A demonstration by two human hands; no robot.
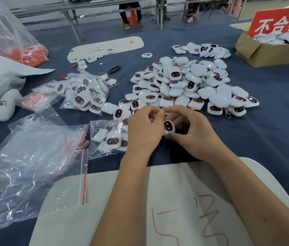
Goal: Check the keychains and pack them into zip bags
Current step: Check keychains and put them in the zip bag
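Observation:
Both my hands meet at the table's middle around one white keychain with a dark red-rimmed face. My right hand holds it from the right and below; my left hand has its fingers curled at the keychain's top, seemingly pinching its ring. A large pile of loose keychains lies just beyond. Left of my left hand lies a zip bag holding several keychains. More filled zip bags lie farther left. Empty zip bags with red seals lie at the near left.
A cardboard box with a red sign holds white keychains at the far right. A large plastic bag of red items stands at the far left. White boards lie near me and at the back. A seated person's legs show beyond the table.

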